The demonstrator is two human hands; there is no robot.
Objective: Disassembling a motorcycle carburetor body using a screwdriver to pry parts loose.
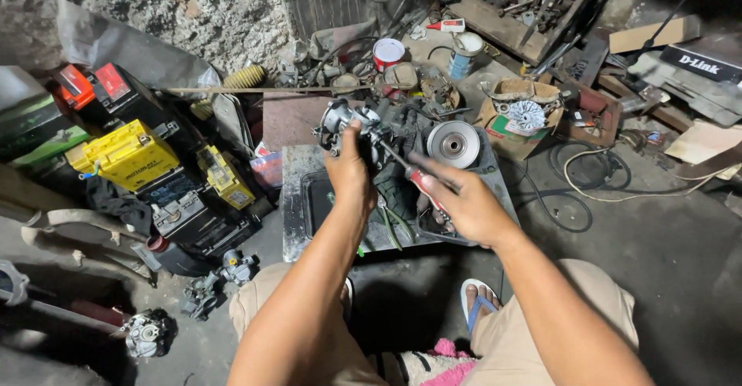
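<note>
1. Your left hand (349, 171) is closed around the small grey cast-metal carburettor body (345, 122), holding it up above the dented grey metal tray (297, 200). If that grip loosens while you push, the part could twist or drop among the engine parts below.

2. Your right hand (457, 200) is wrapped around the red-handled screwdriver (408, 171), whose dark shaft runs up and left to the carburettor. I judge the tip could slip off under an angled push and jab your left thumb, which lies just beside it.

3. The tip's seat is too small to make out, so a chewed screw head is a risk I cannot rule out.

4. Any small screw you free could fall into the clutter around the round silver pulley disc (453, 143) and be lost.

5. The carburettor looks greasy and dull, with pale round fittings on its left side. It sits in the middle of the view, in front of the dark engine block.
</note>
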